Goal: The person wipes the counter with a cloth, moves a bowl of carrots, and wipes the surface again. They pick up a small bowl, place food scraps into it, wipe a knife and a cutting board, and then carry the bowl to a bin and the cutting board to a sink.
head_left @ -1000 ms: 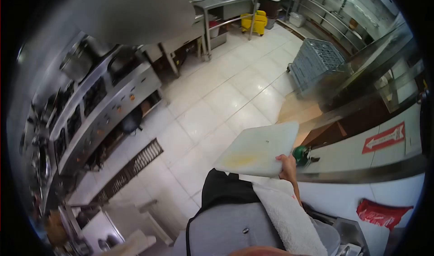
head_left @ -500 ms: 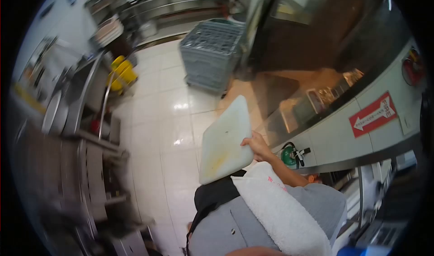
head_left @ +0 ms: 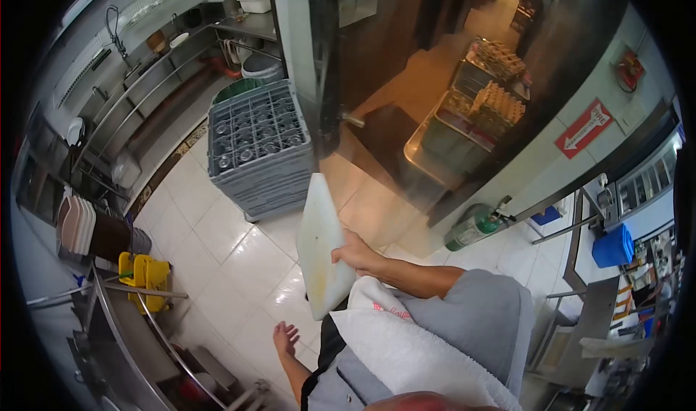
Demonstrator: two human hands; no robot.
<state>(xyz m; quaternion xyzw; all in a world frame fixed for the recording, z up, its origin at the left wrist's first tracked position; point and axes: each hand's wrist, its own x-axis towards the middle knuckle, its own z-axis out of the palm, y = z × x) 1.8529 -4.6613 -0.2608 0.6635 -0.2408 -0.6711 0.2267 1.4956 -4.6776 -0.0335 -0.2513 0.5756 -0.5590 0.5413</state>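
My right hand (head_left: pixel 353 253) grips a white cutting board (head_left: pixel 321 248) at its right edge, thumb on the near face. The board stands nearly upright in front of my body and has a faint yellow stain and small dark specks. Below and to the left of the board, my left hand (head_left: pixel 286 336) hangs free, its fingers apart and nothing in them. A white towel (head_left: pixel 406 342) with red lettering lies over my grey shirt.
Stacked grey glass racks (head_left: pixel 257 150) on wheels stand ahead. A yellow mop bucket (head_left: pixel 145 277) is at left, near a steel counter (head_left: pixel 109 324). To the right are a green cylinder (head_left: pixel 475 227) and a transparent panel with egg trays (head_left: pixel 496 106) behind it.
My view has swung to the right, so the racks sit further left. The board now shows more edge-on, still in my right hand. My left hand has come into view.
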